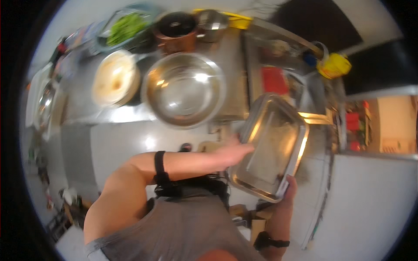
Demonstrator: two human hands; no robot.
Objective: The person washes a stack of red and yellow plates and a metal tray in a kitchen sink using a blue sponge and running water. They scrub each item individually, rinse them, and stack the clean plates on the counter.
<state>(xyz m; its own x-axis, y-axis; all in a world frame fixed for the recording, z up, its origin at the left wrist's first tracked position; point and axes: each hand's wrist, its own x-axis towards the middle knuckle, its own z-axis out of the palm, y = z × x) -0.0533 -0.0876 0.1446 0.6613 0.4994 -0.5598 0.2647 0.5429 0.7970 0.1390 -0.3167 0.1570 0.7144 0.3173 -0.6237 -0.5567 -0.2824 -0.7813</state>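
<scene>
A rectangular stainless-steel tray (271,146) with raised rims is held tilted in front of me, to the right of my body. My left hand (233,151) grips its left long side, with the thumb over the rim. My right hand (290,189) holds the lower right corner, its fingers partly hidden beneath. The inside of the tray shows a dull, blurred surface with a few dark marks near the lower right. On the steel counter (233,104) beyond my left arm stands a large shiny metal mixing bowl (184,91).
Left of the bowl are stacked, stained pale bowls (114,78). Behind stand leafy greens (127,29) in a container, a copper-coloured pot (176,42) and a metal pot (212,24). A red flat item (274,80) and a yellow container (334,65) are near the sink area (313,88).
</scene>
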